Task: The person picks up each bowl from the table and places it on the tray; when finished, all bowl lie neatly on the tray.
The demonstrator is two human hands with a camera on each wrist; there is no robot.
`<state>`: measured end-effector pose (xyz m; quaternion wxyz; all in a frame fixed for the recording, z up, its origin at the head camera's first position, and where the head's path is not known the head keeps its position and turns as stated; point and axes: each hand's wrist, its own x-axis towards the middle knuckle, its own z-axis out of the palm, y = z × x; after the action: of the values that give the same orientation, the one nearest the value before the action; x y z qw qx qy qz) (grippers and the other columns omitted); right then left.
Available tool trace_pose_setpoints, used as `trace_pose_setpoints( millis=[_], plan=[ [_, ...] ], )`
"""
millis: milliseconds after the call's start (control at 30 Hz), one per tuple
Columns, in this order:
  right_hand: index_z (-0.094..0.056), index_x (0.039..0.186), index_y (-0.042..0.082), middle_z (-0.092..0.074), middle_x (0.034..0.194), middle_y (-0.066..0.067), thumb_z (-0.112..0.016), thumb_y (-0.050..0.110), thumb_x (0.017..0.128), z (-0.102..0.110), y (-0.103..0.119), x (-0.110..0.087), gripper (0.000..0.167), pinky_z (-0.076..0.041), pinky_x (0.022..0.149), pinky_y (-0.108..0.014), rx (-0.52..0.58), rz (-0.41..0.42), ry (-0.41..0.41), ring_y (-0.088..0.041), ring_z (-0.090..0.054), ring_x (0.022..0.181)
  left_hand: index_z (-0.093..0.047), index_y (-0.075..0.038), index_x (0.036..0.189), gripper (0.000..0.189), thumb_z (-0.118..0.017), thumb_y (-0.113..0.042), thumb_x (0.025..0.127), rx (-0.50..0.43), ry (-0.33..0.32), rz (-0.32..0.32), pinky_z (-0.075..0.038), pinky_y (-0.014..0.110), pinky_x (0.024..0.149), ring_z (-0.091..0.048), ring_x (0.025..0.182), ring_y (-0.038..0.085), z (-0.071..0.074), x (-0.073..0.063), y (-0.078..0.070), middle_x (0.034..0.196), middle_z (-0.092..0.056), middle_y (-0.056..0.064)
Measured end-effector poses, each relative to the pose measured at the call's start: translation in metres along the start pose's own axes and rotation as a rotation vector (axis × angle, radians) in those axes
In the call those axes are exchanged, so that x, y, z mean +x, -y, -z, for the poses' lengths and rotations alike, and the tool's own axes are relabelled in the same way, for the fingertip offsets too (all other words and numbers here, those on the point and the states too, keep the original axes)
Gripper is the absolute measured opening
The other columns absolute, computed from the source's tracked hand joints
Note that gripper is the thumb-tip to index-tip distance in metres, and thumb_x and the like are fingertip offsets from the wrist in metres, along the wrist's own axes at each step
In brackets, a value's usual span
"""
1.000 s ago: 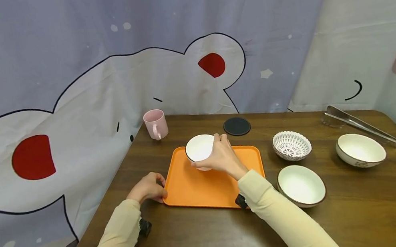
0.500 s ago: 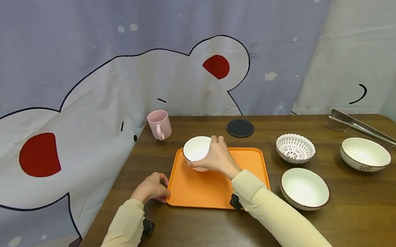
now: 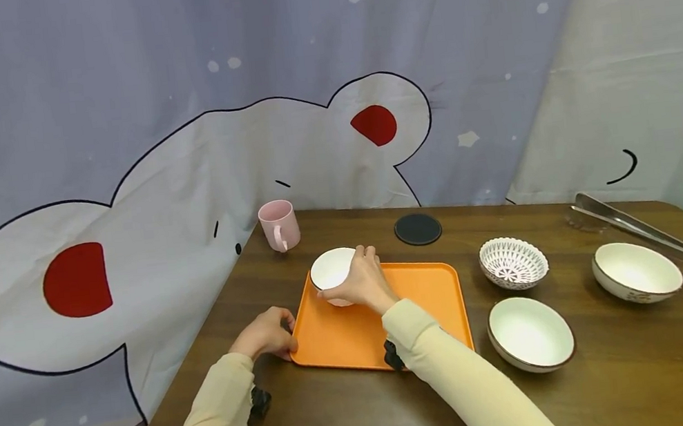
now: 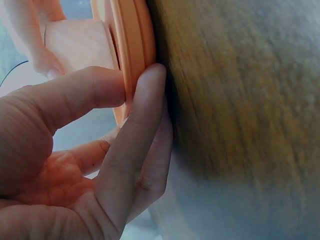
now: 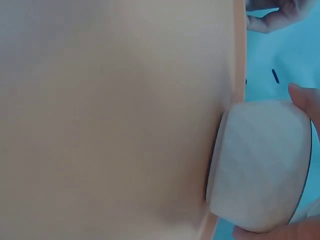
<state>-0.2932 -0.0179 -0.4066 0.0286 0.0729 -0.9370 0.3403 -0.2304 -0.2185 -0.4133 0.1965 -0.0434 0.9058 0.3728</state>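
A white bowl [image 3: 330, 270] with a thin dark rim is over the far left part of an orange tray [image 3: 355, 340]. My right hand [image 3: 364, 281] grips it across its rim, thumb on the near side and fingers on the far side. In the right wrist view, the base of the bowl [image 5: 260, 165] is right at the tray's surface. At the tray's near left corner, my left hand [image 3: 269, 334] pinches the edge. The left wrist view has its thumb against the tray rim [image 4: 135, 40] and its fingers curled along the outer side.
Behind the tray are a pink mug [image 3: 280, 226] and a black round coaster [image 3: 418, 229]. To the right stand a patterned white bowl [image 3: 513, 264], a brown-rimmed bowl [image 3: 530, 333] and another bowl [image 3: 636, 272]. Metal tongs [image 3: 643, 228] lie at the far right.
My right hand has shifted the white bowl leftward over the tray, toward its far left corner. The left hand keeps its hold on the near left corner. The head view has shifted slightly.
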Motion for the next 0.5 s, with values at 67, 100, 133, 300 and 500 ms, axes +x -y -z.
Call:
trace_pose_setpoints(
  millis=[67, 100, 133, 300, 500],
  plan=[
    [-0.028, 0.145, -0.008, -0.039, 0.134, -0.025, -0.088, 0.055, 0.057, -0.001, -0.002, 0.002, 0.124, -0.050, 0.101, -0.046, -0.001, -0.005, 0.008, -0.041, -0.046, 0.120, -0.055, 0.000, 0.090, 0.028, -0.068, 0.011, 0.068, -0.001, 0.001, -0.006, -0.060, 0.029, 0.056, -0.065, 0.055, 0.018, -0.001, 0.000, 0.000, 0.085, -0.059, 0.017],
    [-0.027, 0.146, -0.008, -0.038, 0.135, -0.025, -0.088, 0.056, 0.057, -0.001, -0.002, 0.003, 0.125, -0.049, 0.101, -0.046, -0.005, -0.008, 0.012, -0.042, -0.046, 0.120, -0.055, 0.001, 0.090, 0.028, -0.068, 0.011, 0.068, -0.002, 0.002, -0.009, -0.060, 0.030, 0.056, -0.065, 0.055, 0.018, -0.001, 0.000, -0.001, 0.085, -0.060, 0.017],
    [-0.026, 0.147, -0.008, -0.037, 0.137, -0.025, -0.088, 0.056, 0.057, -0.001, -0.003, 0.004, 0.126, -0.049, 0.101, -0.046, -0.010, -0.011, 0.016, -0.042, -0.045, 0.121, -0.055, 0.001, 0.090, 0.028, -0.068, 0.011, 0.068, -0.001, 0.002, -0.013, -0.060, 0.030, 0.056, -0.065, 0.055, 0.018, -0.002, 0.000, -0.001, 0.085, -0.060, 0.017],
    [-0.014, 0.152, -0.003, -0.023, 0.149, -0.023, -0.087, 0.056, 0.060, 0.002, -0.002, 0.004, 0.131, -0.048, 0.103, -0.046, 0.006, -0.021, 0.059, -0.042, -0.034, 0.130, -0.056, 0.000, 0.090, 0.027, -0.070, 0.010, 0.068, 0.013, 0.003, -0.011, -0.060, 0.030, 0.057, -0.065, 0.056, 0.018, -0.003, 0.001, -0.002, 0.086, -0.060, 0.016],
    [-0.019, 0.154, 0.004, -0.023, 0.151, -0.020, -0.086, 0.051, 0.065, 0.009, 0.001, 0.004, 0.121, -0.045, 0.105, -0.047, 0.133, 0.036, -0.036, -0.037, -0.028, 0.136, -0.055, 0.001, 0.089, 0.027, -0.069, 0.010, 0.068, 0.022, -0.002, -0.010, -0.060, 0.030, 0.057, -0.065, 0.057, 0.018, -0.002, -0.001, -0.001, 0.086, -0.058, 0.016]
  ],
)
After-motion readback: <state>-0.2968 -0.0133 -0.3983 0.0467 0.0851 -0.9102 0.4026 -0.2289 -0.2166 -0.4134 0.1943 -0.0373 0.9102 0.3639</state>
